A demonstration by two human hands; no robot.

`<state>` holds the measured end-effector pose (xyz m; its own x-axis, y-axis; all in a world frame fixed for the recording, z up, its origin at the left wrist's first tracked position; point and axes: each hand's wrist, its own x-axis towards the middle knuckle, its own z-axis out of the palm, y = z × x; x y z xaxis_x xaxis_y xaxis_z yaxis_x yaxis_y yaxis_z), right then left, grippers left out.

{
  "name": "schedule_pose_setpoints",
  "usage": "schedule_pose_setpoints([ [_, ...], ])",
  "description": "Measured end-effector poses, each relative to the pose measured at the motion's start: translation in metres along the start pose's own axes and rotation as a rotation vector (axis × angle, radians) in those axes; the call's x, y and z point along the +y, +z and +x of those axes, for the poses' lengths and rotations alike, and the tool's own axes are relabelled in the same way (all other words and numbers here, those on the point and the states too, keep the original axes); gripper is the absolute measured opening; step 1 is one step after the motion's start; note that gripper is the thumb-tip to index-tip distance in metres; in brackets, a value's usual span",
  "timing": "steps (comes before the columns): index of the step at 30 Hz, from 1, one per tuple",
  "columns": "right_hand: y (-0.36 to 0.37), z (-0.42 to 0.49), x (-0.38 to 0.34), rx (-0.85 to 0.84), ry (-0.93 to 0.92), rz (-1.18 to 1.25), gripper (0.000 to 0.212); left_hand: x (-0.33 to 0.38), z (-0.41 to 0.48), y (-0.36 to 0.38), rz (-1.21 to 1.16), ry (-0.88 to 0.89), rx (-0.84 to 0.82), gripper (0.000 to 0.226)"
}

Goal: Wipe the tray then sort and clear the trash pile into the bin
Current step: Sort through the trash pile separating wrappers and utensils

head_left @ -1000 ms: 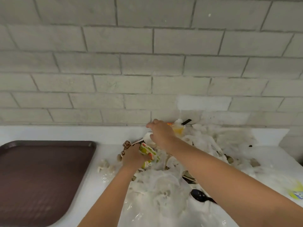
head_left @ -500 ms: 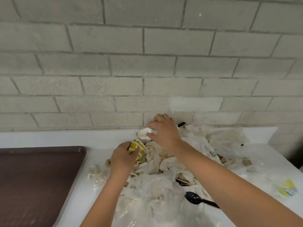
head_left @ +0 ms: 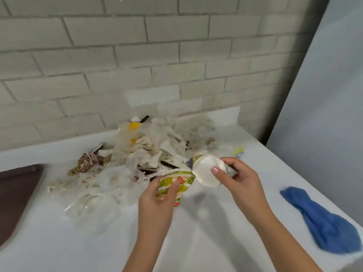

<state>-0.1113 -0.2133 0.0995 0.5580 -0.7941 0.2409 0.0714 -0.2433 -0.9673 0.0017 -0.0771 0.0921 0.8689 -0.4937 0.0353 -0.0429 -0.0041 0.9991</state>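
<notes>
Hands raised over counter: left (head_left: 157, 195) grips patterned cup (head_left: 176, 185), right (head_left: 238, 179) white cup (head_left: 206, 171).

Bright, even light; motion blur softens everything, edges bowed

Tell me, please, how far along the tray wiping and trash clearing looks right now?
Wiping cannot be judged: only the tray's edge shows, and the blue cloth lies set aside. In hand: left hand grips a printed paper cup, right hand a white cup. The trash pile remains; no bin visible.
</notes>
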Motion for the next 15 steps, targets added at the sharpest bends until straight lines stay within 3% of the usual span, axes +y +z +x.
schedule_pose_setpoints([
  [7, -0.159, -0.125, 0.05, 0.199, 0.321, 0.004, 0.012, -0.03, -0.122, 0.106, 0.2, -0.108, -0.329, 0.004],
  [11, -0.224, -0.181, 0.072, 0.203, 0.433, -0.001, 0.022, -0.054, -0.184, 0.148, 0.305, -0.176, -0.442, 0.002],
  [15, -0.265, -0.224, 0.111, 0.207, 0.554, -0.05, 0.01, -0.104, -0.231, 0.169, 0.445, -0.266, -0.499, 0.016],
])
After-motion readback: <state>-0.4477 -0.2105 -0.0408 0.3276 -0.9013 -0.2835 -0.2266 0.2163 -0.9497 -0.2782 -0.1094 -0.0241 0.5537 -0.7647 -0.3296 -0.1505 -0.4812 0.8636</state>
